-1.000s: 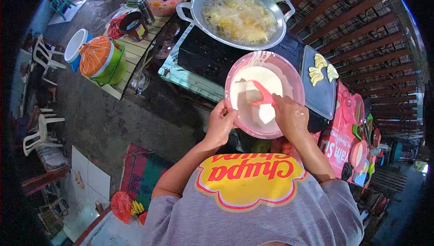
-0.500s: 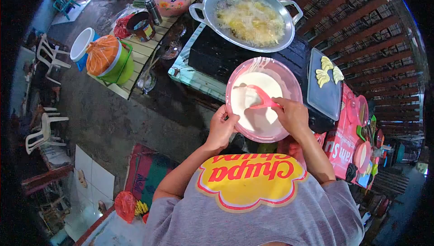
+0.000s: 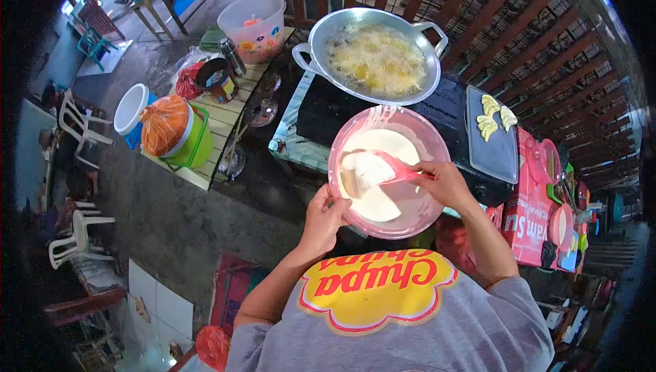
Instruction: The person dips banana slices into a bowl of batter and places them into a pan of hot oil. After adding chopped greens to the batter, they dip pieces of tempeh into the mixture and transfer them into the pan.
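Note:
A pink plastic bowl point(image 3: 429, 141) of creamy white batter point(image 3: 384, 205) is held in front of my chest, below the wok. My left hand point(image 3: 324, 224) grips its near-left rim, thumb over the edge. The handle of a pink ladle point(image 3: 403, 172) is in my right hand point(image 3: 445, 185), with the fingers closed round it. White batter coats the ladle's head, which lies in the left part of the bowl. Above the bowl, a large two-handled wok point(image 3: 321, 75) holds bubbling oil with pale yellow pieces frying, their shapes blurred by foam.
The wok stands on a dark stove top point(image 3: 328, 109). Fanned pale yellow slices point(image 3: 489, 126) lie on a grey tray point(image 3: 493, 155) to the right. A slatted wooden fence point(image 3: 519, 30) rises behind. At left, a low bench point(image 3: 222, 129) carries a green bucket point(image 3: 198, 141) and a flowered tub point(image 3: 253, 34).
The ladle has moved left within the bowl, and its head now shows more coated in batter. The batter's surface has shifted leftward. The camera view has tilted slightly upward.

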A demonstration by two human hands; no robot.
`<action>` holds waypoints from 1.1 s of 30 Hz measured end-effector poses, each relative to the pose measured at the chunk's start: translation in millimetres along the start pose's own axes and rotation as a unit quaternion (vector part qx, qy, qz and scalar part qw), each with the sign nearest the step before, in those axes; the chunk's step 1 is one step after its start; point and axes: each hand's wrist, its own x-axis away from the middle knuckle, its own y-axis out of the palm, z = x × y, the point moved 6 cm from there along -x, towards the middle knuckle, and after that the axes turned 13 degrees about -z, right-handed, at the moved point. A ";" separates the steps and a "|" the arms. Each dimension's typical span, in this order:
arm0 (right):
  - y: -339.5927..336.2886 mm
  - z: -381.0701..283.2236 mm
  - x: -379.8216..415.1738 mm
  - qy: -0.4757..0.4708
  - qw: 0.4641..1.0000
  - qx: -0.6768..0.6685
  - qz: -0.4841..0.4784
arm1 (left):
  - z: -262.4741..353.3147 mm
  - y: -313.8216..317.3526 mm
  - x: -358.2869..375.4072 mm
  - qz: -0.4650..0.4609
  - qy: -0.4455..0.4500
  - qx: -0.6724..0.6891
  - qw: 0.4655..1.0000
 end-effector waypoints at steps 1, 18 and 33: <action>-6.1 -1.2 -0.8 -0.013 1.000 -0.012 -0.004 | 5.4 0.4 0.7 -0.004 0.002 -0.003 1.000; -208.9 -59.6 -128.3 -0.206 0.978 0.002 -0.044 | 76.2 0.7 1.6 0.116 0.105 0.026 0.987; -187.8 -37.5 -328.9 -0.179 0.930 0.315 0.057 | 56.6 -11.9 36.3 0.248 0.209 0.131 0.937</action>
